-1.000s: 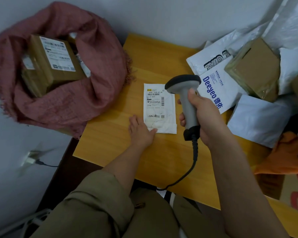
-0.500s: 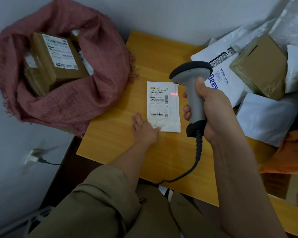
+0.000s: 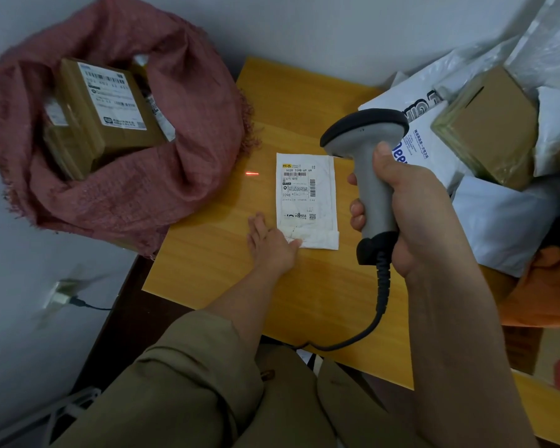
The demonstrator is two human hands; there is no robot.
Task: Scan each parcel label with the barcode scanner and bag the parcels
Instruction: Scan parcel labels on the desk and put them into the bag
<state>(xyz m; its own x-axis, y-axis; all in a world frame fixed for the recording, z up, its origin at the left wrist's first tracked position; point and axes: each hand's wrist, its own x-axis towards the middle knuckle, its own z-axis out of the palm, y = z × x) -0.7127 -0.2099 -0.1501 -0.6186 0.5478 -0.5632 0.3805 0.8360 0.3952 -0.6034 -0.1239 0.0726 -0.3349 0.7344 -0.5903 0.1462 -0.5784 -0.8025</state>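
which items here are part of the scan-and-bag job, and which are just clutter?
Job:
- white parcel on the table, left hand resting on its corner
- scanner, gripped by the right hand
- red sack holding a labelled box
- parcel pile, waiting

Clutter:
- wall plug
- orange cloth

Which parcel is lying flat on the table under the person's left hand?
The small white envelope parcel, label up on bare wood, its near corner pressed by the left hand. The other parcels sit piled at the right or inside the red sack.
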